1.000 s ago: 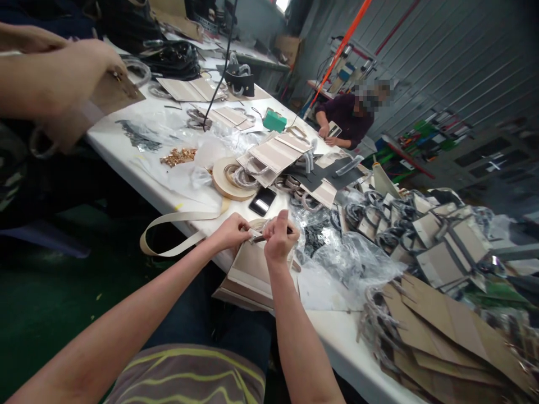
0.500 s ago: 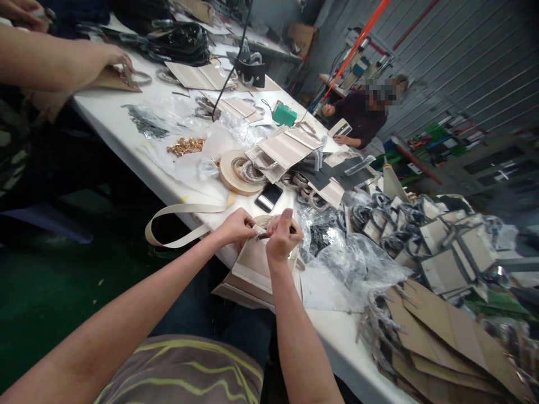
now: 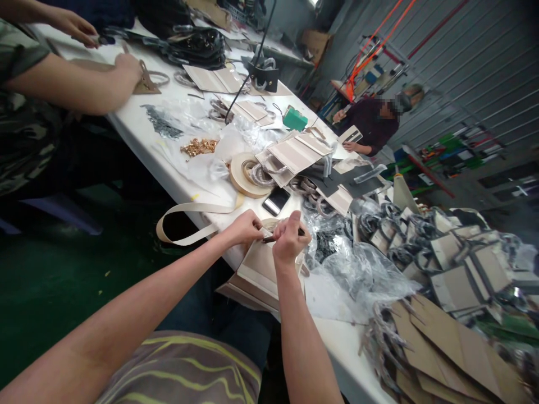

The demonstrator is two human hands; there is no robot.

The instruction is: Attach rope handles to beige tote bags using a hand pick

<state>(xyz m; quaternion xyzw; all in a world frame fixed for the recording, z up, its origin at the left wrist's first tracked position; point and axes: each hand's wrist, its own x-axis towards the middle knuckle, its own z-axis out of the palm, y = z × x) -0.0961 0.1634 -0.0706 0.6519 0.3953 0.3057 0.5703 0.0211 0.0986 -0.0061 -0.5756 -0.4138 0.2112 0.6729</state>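
My left hand (image 3: 245,227) pinches the top edge of a beige bag panel (image 3: 261,269) that lies at the near edge of the white table (image 3: 138,134). Right beside it, my right hand (image 3: 289,240) is closed in a fist round a thin dark tool (image 3: 269,239), whose tip points left at the spot my left fingers pinch. The two hands almost touch. More beige panels are stacked under the one I hold.
A beige tape roll (image 3: 244,174) trails a long strip (image 3: 189,216) over the table edge. A phone (image 3: 275,200), gold fittings (image 3: 199,147), plastic bags (image 3: 357,264) and heaps of panels (image 3: 442,336) crowd the table. Another person's arms (image 3: 80,84) work at the left; someone sits at the far end (image 3: 373,123).
My hands stay together on the panel and tool. The view has shifted, so everything sits slightly right and lower. The person at the left has lowered a hand onto a brown piece on the table.
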